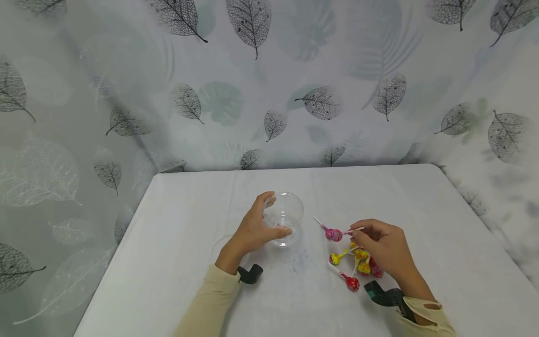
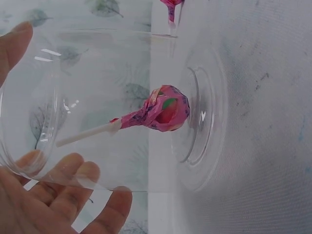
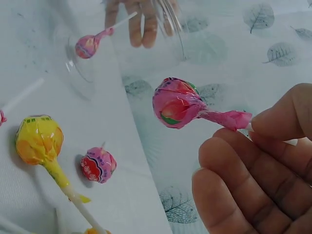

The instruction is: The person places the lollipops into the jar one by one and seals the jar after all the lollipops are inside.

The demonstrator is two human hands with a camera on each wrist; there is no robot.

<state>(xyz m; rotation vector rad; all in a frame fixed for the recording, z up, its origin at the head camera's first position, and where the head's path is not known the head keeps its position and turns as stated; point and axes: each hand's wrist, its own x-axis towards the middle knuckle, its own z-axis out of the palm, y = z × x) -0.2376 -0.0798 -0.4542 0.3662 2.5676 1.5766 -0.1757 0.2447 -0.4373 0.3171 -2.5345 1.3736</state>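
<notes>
My left hand (image 1: pixel 254 229) grips a clear plastic cup (image 1: pixel 294 210), with the thumb on the near side. Both wrist views show a pink-wrapped lollipop (image 2: pixel 168 109) in the cup, its head by the base and its white stick slanting up; the head view barely shows it. To the right, my right hand (image 1: pixel 385 243) pinches a second pink lollipop (image 3: pixel 178 102) by its stick. Beneath that hand lie a pink lollipop (image 3: pixel 99 165), a yellow one (image 1: pixel 334 259), a red one (image 1: pixel 351 283) and a cluster of yellow wrapped lollipops (image 1: pixel 362 260).
Partly behind my left wrist lies a clear round outline (image 1: pixel 215 248) on the white table (image 1: pixel 189 201). Leaf-print cloth (image 1: pixel 227 107) hangs behind and at both sides. Each wrist carries a black mount (image 1: pixel 250 274).
</notes>
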